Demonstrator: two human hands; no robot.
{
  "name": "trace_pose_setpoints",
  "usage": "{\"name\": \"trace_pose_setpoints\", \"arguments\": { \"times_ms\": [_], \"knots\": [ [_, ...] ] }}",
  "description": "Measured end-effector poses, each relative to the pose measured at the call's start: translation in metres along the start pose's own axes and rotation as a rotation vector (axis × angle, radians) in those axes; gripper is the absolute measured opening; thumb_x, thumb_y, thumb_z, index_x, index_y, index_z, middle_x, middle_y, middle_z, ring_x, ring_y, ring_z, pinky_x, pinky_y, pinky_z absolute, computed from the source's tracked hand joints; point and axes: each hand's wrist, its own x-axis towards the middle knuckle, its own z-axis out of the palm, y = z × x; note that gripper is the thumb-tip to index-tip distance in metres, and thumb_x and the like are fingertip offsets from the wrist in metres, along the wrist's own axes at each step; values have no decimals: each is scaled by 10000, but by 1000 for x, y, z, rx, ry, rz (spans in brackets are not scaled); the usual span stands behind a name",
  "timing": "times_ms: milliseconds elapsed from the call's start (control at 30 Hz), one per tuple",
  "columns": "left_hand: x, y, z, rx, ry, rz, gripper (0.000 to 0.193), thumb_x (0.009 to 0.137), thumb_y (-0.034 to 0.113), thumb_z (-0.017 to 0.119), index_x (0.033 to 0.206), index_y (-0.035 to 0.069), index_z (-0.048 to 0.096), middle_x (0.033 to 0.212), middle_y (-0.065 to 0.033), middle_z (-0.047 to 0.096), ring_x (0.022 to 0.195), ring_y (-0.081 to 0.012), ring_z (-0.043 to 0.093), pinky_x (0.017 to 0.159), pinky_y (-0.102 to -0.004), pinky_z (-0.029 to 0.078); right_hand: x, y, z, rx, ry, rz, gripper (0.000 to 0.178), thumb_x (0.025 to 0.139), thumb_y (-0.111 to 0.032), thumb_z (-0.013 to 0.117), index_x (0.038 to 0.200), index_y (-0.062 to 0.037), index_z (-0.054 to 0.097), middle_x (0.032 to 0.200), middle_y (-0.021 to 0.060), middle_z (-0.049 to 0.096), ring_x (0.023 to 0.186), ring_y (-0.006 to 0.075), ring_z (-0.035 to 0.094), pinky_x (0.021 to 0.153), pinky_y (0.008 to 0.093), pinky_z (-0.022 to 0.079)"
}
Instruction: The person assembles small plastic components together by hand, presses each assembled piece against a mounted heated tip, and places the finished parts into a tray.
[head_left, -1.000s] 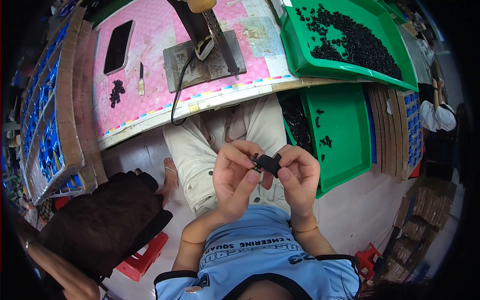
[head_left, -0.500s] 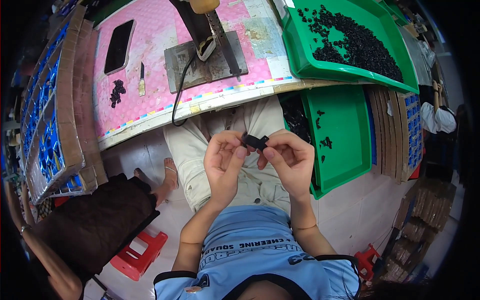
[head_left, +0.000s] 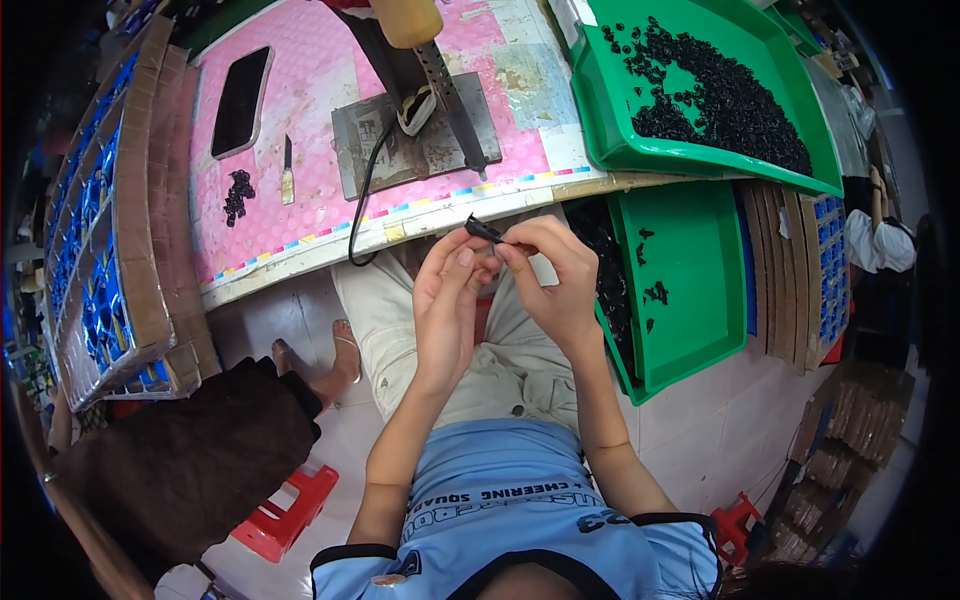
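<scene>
Just past the bench edge, above my lap, I hold a small black plastic part [head_left: 482, 230] in my fingertips. It is tilted, with one narrow end pointing up and away from me. My left hand [head_left: 447, 310] is closed, its fingertips against the part's left side. My right hand [head_left: 557, 275] pinches the right end between thumb and fingers. Straight ahead, an upright soldering iron [head_left: 455, 105] with a tan handle is fixed over a metal plate [head_left: 360, 140]. Its tip points down toward me, a short way beyond the part and apart from it.
On the pink bench top [head_left: 300, 80] lie a phone [head_left: 241, 103], a small knife [head_left: 288, 170] and a black heap of pieces [head_left: 238, 197]. A green tray [head_left: 610, 130] holds many black pieces; a lower green tray [head_left: 700, 330] is beside my right arm. Cartons [head_left: 150, 230] line the left.
Both hands have moved forward and slightly left, bringing the part closer to the soldering iron's tip. The part has been turned and now shows a narrower side.
</scene>
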Motion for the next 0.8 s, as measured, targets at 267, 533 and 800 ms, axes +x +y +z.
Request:
{"name": "trace_pose_setpoints", "arguments": {
  "times_ms": [267,533,800],
  "knots": [
    [16,9,9,-96,-57,-97,387,807,104,376,1159,-54,345,784,-37,448,628,-98,408,565,-199,318,22,6,-7,-129,-59,-113,72,704,3,559,770,11,533,730,99,515,625,244,529,554,305,427],
    [20,11,15,-191,-64,-117,436,789,123,368,1182,-61,320,763,-42,438,596,-103,384,543,-203,305,36,2,-15,-226,-90,-195,108,658,28,594,755,6,552,722,87,535,625,222,541,546,274,431],
    [20,13,20,-233,-71,-128,455,777,126,374,1187,-61,313,749,-44,433,589,-105,366,544,-202,297,43,0,-19,-214,-144,-194,90,708,-36,568,781,-2,530,737,99,506,652,268,528,556,336,423]
  ]
}}
